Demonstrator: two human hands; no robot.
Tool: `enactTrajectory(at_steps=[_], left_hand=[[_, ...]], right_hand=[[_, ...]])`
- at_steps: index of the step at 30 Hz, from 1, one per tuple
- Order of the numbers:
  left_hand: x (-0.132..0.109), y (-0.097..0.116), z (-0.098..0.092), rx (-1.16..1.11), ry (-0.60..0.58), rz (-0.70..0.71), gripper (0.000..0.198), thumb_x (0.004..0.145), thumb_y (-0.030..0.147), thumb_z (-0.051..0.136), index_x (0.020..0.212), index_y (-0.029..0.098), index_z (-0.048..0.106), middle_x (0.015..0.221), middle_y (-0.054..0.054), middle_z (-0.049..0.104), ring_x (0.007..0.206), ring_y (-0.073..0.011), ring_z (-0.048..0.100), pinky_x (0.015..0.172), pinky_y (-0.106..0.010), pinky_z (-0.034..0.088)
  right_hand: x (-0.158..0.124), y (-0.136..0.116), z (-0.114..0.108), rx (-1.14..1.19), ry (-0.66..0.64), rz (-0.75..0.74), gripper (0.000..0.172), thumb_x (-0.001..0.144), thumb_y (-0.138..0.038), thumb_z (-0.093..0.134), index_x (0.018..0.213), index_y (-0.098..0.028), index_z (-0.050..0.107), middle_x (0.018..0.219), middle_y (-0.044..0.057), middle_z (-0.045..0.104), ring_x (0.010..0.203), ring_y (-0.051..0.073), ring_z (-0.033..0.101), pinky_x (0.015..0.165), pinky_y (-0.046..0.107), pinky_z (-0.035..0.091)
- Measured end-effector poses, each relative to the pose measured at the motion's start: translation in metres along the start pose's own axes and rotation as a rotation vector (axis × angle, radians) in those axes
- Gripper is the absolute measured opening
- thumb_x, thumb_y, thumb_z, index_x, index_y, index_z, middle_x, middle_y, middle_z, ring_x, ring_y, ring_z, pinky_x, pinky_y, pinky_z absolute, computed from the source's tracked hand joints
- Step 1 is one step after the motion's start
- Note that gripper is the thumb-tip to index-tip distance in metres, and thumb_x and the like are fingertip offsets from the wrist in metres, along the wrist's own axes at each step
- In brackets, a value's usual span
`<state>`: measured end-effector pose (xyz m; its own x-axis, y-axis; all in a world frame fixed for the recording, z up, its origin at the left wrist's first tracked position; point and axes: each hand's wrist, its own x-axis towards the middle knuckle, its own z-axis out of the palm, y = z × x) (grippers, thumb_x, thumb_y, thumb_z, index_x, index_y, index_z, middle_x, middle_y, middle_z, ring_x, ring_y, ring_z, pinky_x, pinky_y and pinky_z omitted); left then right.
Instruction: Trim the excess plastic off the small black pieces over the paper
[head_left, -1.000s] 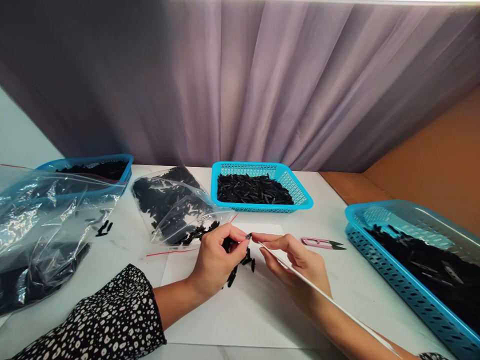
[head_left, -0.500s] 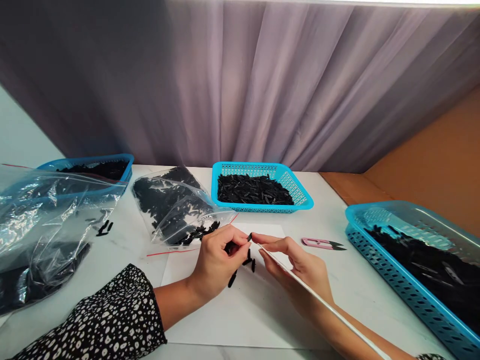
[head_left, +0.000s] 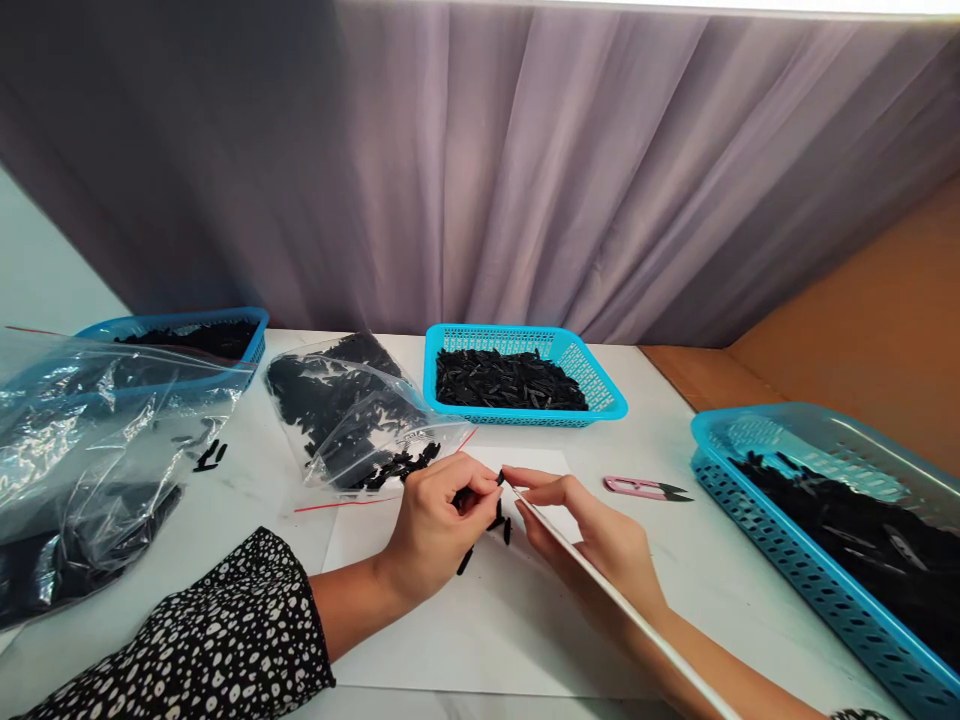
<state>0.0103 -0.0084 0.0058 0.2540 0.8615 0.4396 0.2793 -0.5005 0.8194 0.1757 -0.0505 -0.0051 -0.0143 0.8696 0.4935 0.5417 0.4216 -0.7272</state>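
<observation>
My left hand is closed, pinching a small black piece between thumb and forefinger; more black shows inside the curled fingers. Opposite it, my right hand is closed round a long thin white stick. The stick's tip meets the black piece, and my right forefinger reaches it too. Below the hands, several loose black pieces lie on a white sheet. What the stick's tip does at the piece is too small to make out.
A blue basket of black strips stands behind my hands, another blue basket at right, a third far left. Open plastic bags of black pieces lie to the left. Pink thread snips rest right of my hand.
The stick's rear end has swung a little to the left and my right hand has tilted slightly. My left hand stays almost in place on the black piece.
</observation>
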Motion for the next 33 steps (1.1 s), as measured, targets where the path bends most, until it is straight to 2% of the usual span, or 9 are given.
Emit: enactTrajectory(at_steps=[4, 6, 14, 21, 27, 33], left_hand=[[-0.001, -0.001, 0.001, -0.041, 0.002, -0.048, 0.019, 0.079, 0.012, 0.062, 0.062, 0.02, 0.057, 0.069, -0.002, 0.067, 0.068, -0.0163, 0.062, 0.063, -0.028, 0.047], [0.0, 0.0, 0.001, -0.07, 0.006, -0.081, 0.018, 0.078, 0.013, 0.063, 0.063, 0.02, 0.057, 0.068, -0.002, 0.067, 0.068, -0.0161, 0.062, 0.063, -0.028, 0.047], [0.001, 0.001, 0.001, -0.112, 0.014, -0.155, 0.016, 0.076, 0.015, 0.065, 0.063, 0.02, 0.057, 0.069, -0.001, 0.067, 0.068, -0.0159, 0.061, 0.065, -0.028, 0.047], [0.001, 0.0, 0.0, -0.115, 0.021, -0.147, 0.015, 0.077, 0.014, 0.063, 0.065, 0.02, 0.057, 0.073, -0.001, 0.068, 0.07, -0.0157, 0.061, 0.066, -0.027, 0.047], [0.002, 0.0, -0.001, -0.099, 0.012, -0.141, 0.014, 0.079, 0.014, 0.06, 0.068, 0.02, 0.056, 0.072, -0.001, 0.066, 0.07, -0.015, 0.06, 0.068, -0.027, 0.046], [0.0, 0.002, -0.001, -0.041, -0.003, -0.171, 0.007, 0.08, 0.018, 0.06, 0.076, 0.02, 0.056, 0.068, 0.002, 0.062, 0.065, -0.0131, 0.057, 0.062, -0.024, 0.044]], right_hand=[[0.0, 0.003, 0.001, -0.094, -0.013, -0.235, 0.011, 0.093, -0.018, 0.051, 0.088, -0.026, 0.056, 0.106, 0.007, 0.076, 0.089, 0.021, 0.072, 0.072, 0.032, 0.058], [0.0, 0.003, 0.003, -0.138, 0.0, -0.298, 0.014, 0.094, -0.015, 0.048, 0.089, -0.026, 0.055, 0.105, 0.008, 0.075, 0.092, 0.022, 0.071, 0.075, 0.034, 0.057], [0.001, -0.001, -0.001, -0.138, 0.019, -0.171, 0.015, 0.096, -0.02, 0.047, 0.091, -0.027, 0.059, 0.107, 0.005, 0.074, 0.085, 0.02, 0.069, 0.074, 0.034, 0.056], [0.001, -0.007, -0.004, -0.036, 0.139, -0.07, 0.008, 0.093, -0.023, 0.055, 0.089, -0.026, 0.061, 0.101, 0.004, 0.076, 0.084, 0.021, 0.07, 0.073, 0.033, 0.057], [0.0, -0.006, 0.0, 0.013, 0.133, -0.171, 0.011, 0.091, -0.018, 0.057, 0.083, -0.026, 0.057, 0.104, 0.006, 0.077, 0.08, 0.022, 0.07, 0.072, 0.038, 0.055], [0.007, 0.006, -0.005, -0.093, 0.033, -0.42, 0.014, 0.09, -0.01, 0.056, 0.09, -0.024, 0.056, 0.106, 0.007, 0.076, 0.089, 0.023, 0.073, 0.071, 0.037, 0.048]])
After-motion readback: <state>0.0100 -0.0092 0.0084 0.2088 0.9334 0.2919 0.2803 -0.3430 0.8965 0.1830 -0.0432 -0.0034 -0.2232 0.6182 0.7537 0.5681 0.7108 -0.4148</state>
